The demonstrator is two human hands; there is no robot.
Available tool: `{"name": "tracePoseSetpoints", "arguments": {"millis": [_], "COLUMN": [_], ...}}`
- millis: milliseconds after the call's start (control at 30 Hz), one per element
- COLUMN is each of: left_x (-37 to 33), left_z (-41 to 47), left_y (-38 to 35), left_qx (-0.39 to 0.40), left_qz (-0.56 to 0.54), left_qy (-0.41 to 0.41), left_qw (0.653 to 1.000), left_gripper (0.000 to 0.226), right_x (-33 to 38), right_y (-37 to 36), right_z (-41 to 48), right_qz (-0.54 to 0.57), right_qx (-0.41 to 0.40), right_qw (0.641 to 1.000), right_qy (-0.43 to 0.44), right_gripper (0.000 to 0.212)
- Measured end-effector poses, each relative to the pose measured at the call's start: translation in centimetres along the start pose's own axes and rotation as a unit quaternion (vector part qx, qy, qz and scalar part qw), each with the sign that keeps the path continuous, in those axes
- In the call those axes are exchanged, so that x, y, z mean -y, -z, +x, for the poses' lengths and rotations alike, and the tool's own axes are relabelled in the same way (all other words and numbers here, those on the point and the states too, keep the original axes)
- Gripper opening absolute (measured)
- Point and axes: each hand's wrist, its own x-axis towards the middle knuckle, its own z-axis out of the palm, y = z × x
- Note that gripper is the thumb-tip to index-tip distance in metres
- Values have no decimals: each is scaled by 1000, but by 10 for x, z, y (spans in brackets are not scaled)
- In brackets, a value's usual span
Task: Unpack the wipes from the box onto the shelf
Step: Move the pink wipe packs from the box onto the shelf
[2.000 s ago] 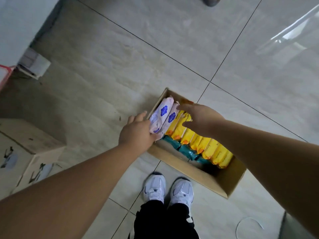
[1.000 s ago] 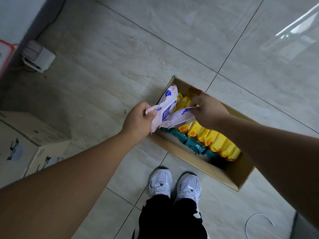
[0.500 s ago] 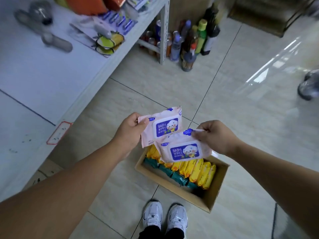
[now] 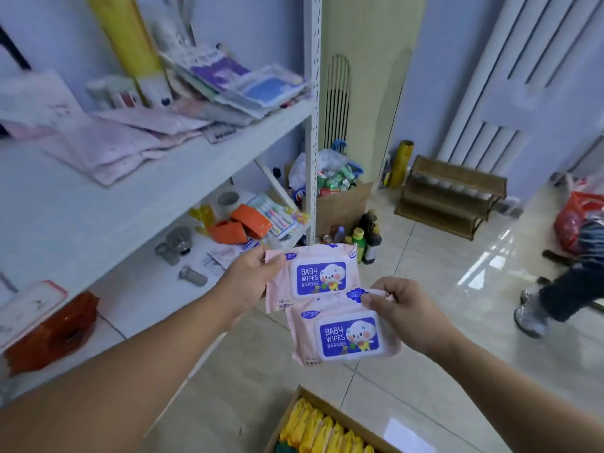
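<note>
The left forearm [image 4: 130,371] and right forearm [image 4: 510,390] are bare to the near frame edge, the left grip [image 4: 251,276] and right grip [image 4: 408,313] bare too, with short thumbnails.

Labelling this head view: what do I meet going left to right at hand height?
Orange bag → left hand → upper wipes pack → right hand → another person's shoe.

I have only one camera, on my head. It looks forward and downward, close beside the shelf [image 4: 183,178]; the box [image 4: 327,407], right of the shelf, is cut by the bottom edge.
</note>
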Motion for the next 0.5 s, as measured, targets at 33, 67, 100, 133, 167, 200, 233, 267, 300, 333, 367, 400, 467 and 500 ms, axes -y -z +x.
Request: {"name": "tracePoseSetpoints", "arguments": {"millis": [33, 67, 100, 133, 167, 200, 233, 267, 300, 333, 367, 400, 467, 500], "left_x": [-28, -54, -79, -101, -122, -141, -157, -172, -187, -198, -211, -221, -234, -238], "left_z": [-9, -18, -27, -37, -47, -57, -66, -75, -87, -97, -109, -120, -145, -158], "left_y": [2, 5, 8, 12, 17, 23, 30, 37, 43, 51, 57, 64, 81, 91], "left_qx": [3, 1, -4, -10, -17, -23, -29, -33, -36, -42, -53, -69, -91, -103], "left_qz": [1, 6, 13, 22, 24, 19, 14, 11, 5, -6, -19, -28, -32, -31], "left_qy": [-17, -33, -47, -53, -62, -74, -85, -92, -102, -111, -119, -124, -135, -140], "left_qw": [1000, 999, 999, 998, 998, 997, 996, 995, 994, 993, 991, 989, 986, 984], "left_gripper": [13, 13, 12, 13, 13, 16, 19, 19, 16, 13, 14, 17, 17, 16], "right_x": [22, 44, 66, 87, 107, 127, 145, 161, 177, 192, 206, 219, 242, 252], "right_y": [9, 18, 27, 33, 39, 44, 47, 49, 50, 49, 48, 46, 37, 30], "right_z": [-7, -14, -22, -30, -38, -47, -56, -64, -72, -80, -87, -94, -108, -114], "right_qz": [10, 17, 23, 27, 31, 34, 36, 38, 39, 39, 41, 46, 54, 57], "right_qx": [0, 0, 0, 1, 1, 2, 4, 4, 5, 6, 9, 15, 35, 44], "right_qw": [1000, 999, 999, 998, 997, 995, 993, 991, 989, 986, 983, 980, 974, 971], "right_qy": [13, 28, 44, 59, 76, 94, 111, 126, 145, 162, 179, 193, 218, 229], "right_gripper": [16, 15, 14, 13, 12, 13, 13, 12, 12, 12, 12, 12, 14, 14]}}
